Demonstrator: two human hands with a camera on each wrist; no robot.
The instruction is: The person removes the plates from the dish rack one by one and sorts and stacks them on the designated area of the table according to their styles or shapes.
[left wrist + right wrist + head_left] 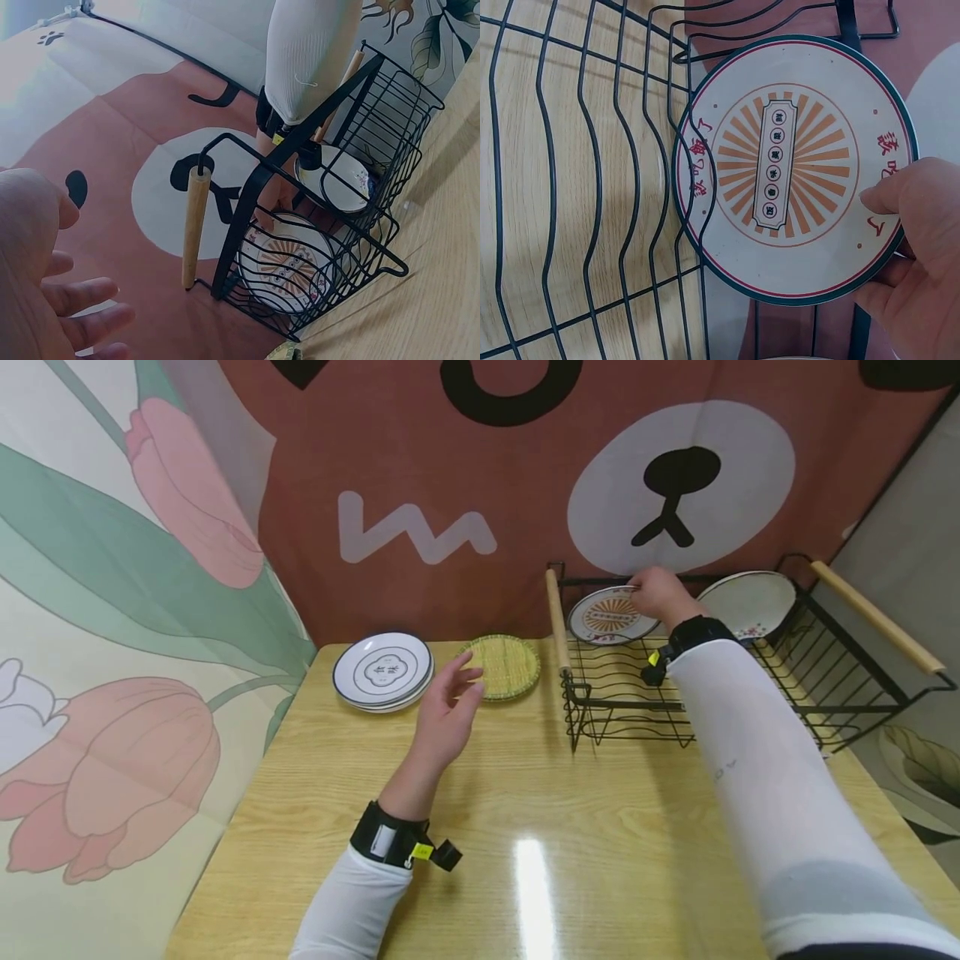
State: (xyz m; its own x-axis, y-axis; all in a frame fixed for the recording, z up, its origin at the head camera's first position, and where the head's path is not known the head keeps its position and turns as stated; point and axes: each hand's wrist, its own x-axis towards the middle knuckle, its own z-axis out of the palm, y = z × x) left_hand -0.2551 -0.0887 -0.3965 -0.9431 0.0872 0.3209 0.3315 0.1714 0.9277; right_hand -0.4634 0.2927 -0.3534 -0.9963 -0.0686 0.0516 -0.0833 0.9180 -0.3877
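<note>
My right hand [654, 595] pinches the rim of a white plate with an orange sunburst [606, 617] [791, 165] that stands on edge at the back left of a black wire dish rack [622, 706] [352, 142]. In the right wrist view my thumb [889, 196] lies on the plate's face with fingers behind it. My left hand [450, 702] [45, 292] hovers open above the wooden table [525, 860], near a round green woven mat [504, 665]. A second white plate [750, 602] [341, 180] stands further right in the rack.
A stack of white plates with dark rims [382, 671] lies at the table's back left. The rack has wooden handles [557, 620] [193, 225] on both sides. Printed cloth hangs behind and to the left of the table.
</note>
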